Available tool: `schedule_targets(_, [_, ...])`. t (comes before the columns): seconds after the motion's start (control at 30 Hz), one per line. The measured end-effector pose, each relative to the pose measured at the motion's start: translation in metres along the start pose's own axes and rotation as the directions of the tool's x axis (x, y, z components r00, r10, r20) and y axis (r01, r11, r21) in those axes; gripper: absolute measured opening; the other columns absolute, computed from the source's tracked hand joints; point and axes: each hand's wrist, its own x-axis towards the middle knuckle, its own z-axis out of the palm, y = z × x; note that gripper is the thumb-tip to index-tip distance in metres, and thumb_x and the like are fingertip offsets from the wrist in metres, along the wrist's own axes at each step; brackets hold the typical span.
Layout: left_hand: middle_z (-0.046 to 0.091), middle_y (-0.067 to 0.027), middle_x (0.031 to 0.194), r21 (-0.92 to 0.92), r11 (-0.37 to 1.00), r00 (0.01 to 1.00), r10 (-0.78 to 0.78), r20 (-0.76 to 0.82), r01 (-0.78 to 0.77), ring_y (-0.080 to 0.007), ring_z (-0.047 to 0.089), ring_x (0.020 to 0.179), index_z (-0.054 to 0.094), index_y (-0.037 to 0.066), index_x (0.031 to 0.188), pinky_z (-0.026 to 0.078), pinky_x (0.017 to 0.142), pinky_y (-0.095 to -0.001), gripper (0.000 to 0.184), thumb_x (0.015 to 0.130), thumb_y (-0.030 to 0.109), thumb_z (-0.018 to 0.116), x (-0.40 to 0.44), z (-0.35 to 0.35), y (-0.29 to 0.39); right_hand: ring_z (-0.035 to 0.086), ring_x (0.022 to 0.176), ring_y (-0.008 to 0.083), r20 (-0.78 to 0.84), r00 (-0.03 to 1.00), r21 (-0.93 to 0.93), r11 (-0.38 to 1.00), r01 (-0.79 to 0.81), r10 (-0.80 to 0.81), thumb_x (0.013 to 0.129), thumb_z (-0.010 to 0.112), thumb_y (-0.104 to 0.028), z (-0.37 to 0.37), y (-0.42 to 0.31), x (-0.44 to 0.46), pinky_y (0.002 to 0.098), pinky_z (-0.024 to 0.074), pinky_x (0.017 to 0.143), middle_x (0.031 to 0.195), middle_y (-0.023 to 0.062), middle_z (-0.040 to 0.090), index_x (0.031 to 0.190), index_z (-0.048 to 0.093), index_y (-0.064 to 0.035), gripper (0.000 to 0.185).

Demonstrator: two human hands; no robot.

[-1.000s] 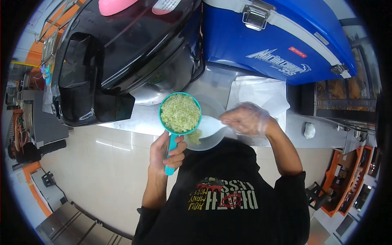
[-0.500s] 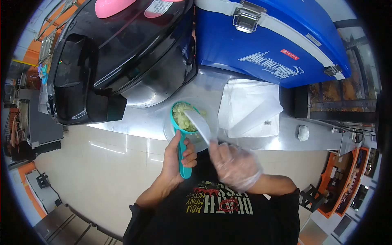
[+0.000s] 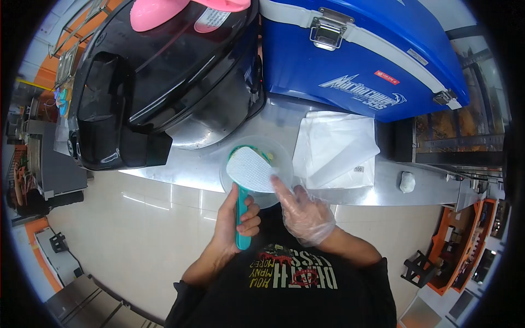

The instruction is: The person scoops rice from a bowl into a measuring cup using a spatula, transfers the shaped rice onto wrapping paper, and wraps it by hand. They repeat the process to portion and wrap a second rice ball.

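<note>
Left hand (image 3: 234, 218): bare, closed around the handle of the teal scoop, with the thumb along one side and the fingers curled round the other.
Teal scoop (image 3: 242, 199): held over the bowl, with the handle toward the black shirt (image 3: 298, 270); mostly hidden at the cup by the paddle. Too covered to tell the depth relative to the bowl's rim.
Right hand (image 3: 307, 216): in a clear plastic glove, grasping the paddle by its near end, pointing the index finger toward the blade.
White paddle (image 3: 249, 168): laid across the mouth of the scoop, dimpled face up.
Green food (image 3: 266, 154): showing in a small patch past the paddle's edge; otherwise hidden.
Clear bowl (image 3: 283, 156): on the metal desk (image 3: 186, 170), under the scoop and paddle, just beside the white sheets.
White sheets (image 3: 322, 147): stacked flat on the desk, with one folded over at the top and "100" printed near a corner.
Small white bundle (image 3: 407, 182): on the desk, well apart from the bowl, beyond the sheets.
Black cooker (image 3: 180, 71): on the left of the desk, closed, with pink utensils (image 3: 156, 12) on its lid.
Blue cooler box (image 3: 339, 71): behind the sheets, with metal latches fastened.
</note>
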Motion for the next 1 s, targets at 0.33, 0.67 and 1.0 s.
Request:
schedule_targets(0.33, [0.035, 0.0051, 0.060, 0.033, 0.999, 0.999, -0.009, 0.044, 0.007, -0.0034, 0.027, 0.038, 0.051, 0.015, 0.088, 0.020, 0.034, -0.0186, 0.048, 0.102, 0.060, 0.047, -0.004, -0.007, -0.005, 0.069, 0.072, 0.0260, 0.174, 0.985, 0.062, 0.998, -0.010, -0.001, 0.082, 0.068, -0.009, 0.008, 0.001, 0.001, 0.0412, 0.0538, 0.049, 0.107, 0.0237, 0.066, 0.146, 0.049, -0.0055, 0.067])
schedule_targets(0.67, [0.036, 0.0032, 0.061, -0.010, 0.997, 0.989, -0.070, 0.128, 0.072, -0.0045, 0.029, 0.038, 0.050, 0.012, 0.088, 0.021, 0.034, -0.0191, 0.051, 0.103, 0.060, 0.042, 0.004, -0.010, 0.003, 0.066, 0.057, 0.0310, 0.044, 0.998, 0.402, 0.915, 0.021, -0.043, 0.098, 0.056, -0.014, -0.022, 0.037, 0.007, 0.0457, 0.0496, 0.047, 0.076, 0.0151, 0.066, 0.151, 0.040, -0.0176, 0.056])
schedule_targets(1.0, [0.037, 0.0020, 0.063, -0.131, 0.982, 0.981, -0.112, 0.155, 0.133, -0.0047, 0.030, 0.040, 0.051, 0.009, 0.090, 0.024, 0.035, -0.0194, 0.054, 0.102, 0.061, 0.043, 0.001, -0.013, 0.004, 0.066, 0.061, 0.0309, 0.075, 0.997, 0.310, 0.949, -0.047, 0.025, 0.095, 0.054, -0.009, 0.008, 0.013, 0.008, 0.0457, 0.0529, 0.054, 0.080, 0.0171, 0.065, 0.153, 0.038, -0.0176, 0.062])
